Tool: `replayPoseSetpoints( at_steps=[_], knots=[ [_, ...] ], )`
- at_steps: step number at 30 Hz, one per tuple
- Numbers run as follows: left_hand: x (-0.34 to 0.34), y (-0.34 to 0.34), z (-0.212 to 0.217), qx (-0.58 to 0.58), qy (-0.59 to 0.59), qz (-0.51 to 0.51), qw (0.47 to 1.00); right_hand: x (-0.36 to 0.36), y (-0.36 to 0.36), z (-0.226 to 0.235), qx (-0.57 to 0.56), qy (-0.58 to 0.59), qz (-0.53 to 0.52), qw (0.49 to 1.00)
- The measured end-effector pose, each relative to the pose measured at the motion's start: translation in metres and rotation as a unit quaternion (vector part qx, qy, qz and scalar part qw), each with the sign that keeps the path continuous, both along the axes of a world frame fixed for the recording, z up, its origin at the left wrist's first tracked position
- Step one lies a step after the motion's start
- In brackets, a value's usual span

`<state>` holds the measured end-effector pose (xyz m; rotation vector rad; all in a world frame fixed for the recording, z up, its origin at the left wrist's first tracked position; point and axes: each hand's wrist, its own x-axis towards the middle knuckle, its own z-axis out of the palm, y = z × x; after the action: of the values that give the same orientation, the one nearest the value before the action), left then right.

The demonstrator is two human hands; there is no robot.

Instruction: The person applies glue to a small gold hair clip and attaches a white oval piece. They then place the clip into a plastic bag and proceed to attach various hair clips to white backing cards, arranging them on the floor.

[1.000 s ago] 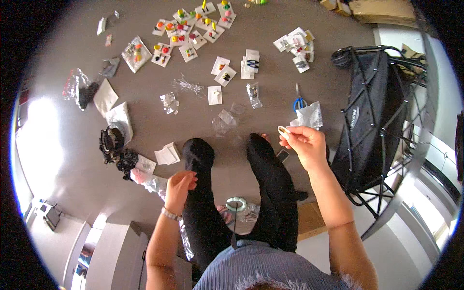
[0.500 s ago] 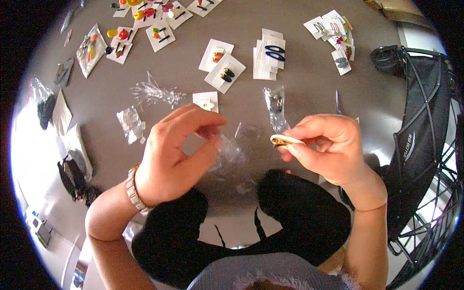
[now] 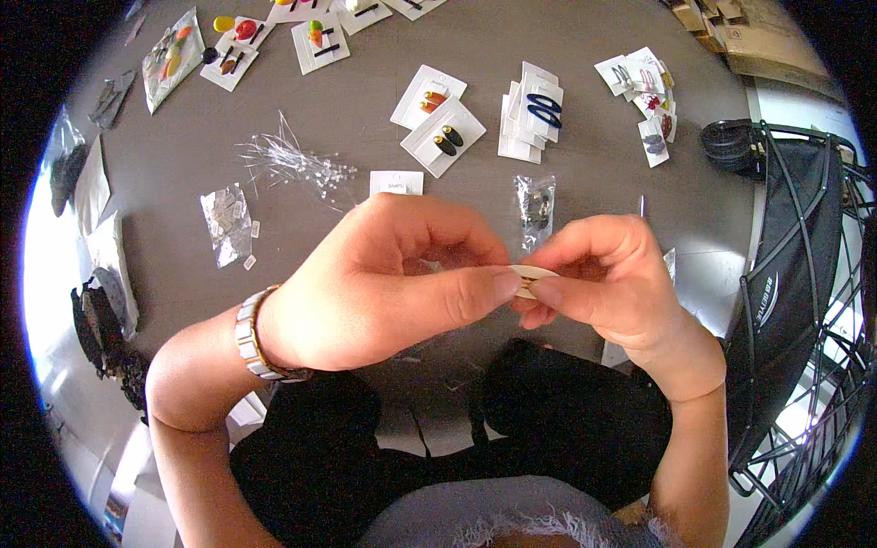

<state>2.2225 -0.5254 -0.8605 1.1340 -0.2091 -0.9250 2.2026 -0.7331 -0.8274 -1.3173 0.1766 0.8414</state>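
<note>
A small cream oval hair clip [image 3: 528, 279] with gold-coloured metal showing is pinched between my two hands, above the near part of the table. My left hand [image 3: 375, 283], wearing a watch-like bracelet, presses its thumb and fingertips on the clip's left end. On the other end, the thumb and fingers of my right hand [image 3: 621, 288] are closed. Much of the clip is covered by fingertips. Just beyond it lies a clear bag [image 3: 534, 212] with dark pieces inside. Partly behind my left hand is a white card [image 3: 396, 182].
Carded clips lie farther out: orange ones [image 3: 427, 95], black ones [image 3: 444, 137], navy ones [image 3: 543, 110] and a pile [image 3: 650, 100] at right. Clear plastic fasteners [image 3: 297, 163] and a bag of small tags [image 3: 227, 219] sit left. A black folding frame [image 3: 786, 256] stands right.
My left hand has moved right and taken hold of the cream hair clip, which only my right hand held before. The head view has shifted slightly.
</note>
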Motion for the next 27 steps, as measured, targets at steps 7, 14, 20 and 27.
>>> replayPoseSetpoints(
  at_steps=[7,14,20,27],
  knots=[
    [-0.001,0.0,0.007,0.06,-0.005,0.0,0.998,0.0,0.0,-0.001,0.006,-0.017,0.014,1.0],
    [-0.005,-0.006,0.005,0.059,0.033,-0.002,0.998,-0.003,-0.007,-0.005,-0.002,-0.037,0.029,0.999],
    [-0.004,-0.01,0.002,0.039,0.066,-0.003,0.997,0.0,-0.018,0.0,0.0,-0.014,0.002,1.0],
    [-0.007,-0.008,0.004,0.037,0.083,0.015,0.996,-0.007,-0.014,-0.003,0.022,-0.027,-0.004,0.999]
  ],
)
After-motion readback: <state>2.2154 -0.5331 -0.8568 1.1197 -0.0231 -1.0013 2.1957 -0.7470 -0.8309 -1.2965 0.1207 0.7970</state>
